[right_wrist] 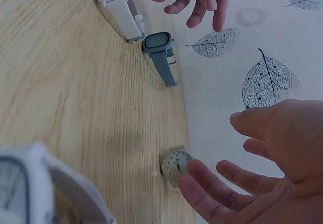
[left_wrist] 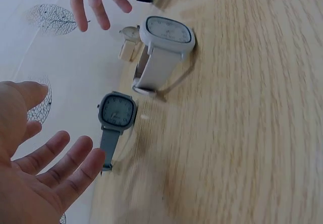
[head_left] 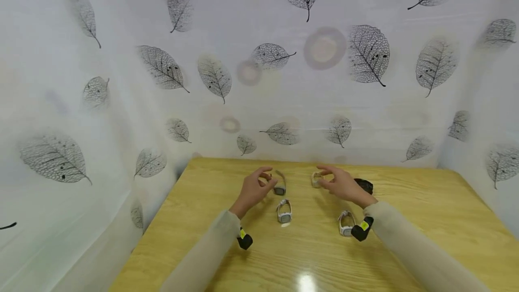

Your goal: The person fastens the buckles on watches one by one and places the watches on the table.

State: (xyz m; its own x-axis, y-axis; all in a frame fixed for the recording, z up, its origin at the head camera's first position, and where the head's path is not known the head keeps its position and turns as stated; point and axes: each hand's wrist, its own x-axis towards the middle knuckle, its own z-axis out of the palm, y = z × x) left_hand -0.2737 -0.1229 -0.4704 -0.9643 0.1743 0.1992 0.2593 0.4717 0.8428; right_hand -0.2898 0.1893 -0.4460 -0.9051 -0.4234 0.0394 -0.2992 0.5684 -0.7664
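Observation:
My left hand (head_left: pixel 253 189) hovers at the left of a grey watch (head_left: pixel 279 190), fingers spread and loosely bent. In the left wrist view that watch has a square dial, and nothing lies in the palm. My right hand (head_left: pixel 342 184) hovers beside a cream watch (head_left: pixel 315 180) with a small round dial. Its fingertips overlap the dial's edge in the right wrist view, and the hand holds nothing. Nearer to me, a white watch (head_left: pixel 285 217) stands on its closed strap between the hands. Another white watch (head_left: pixel 346 230) stands below my right wrist.
A black object (head_left: pixel 365 185) sits behind my right wrist, partly covered by it. The wooden table (head_left: pixel 425 220) ends at a pale curtain (head_left: pixel 243 116) printed with leaves, which also hangs along the sides. Light glares off the table's front.

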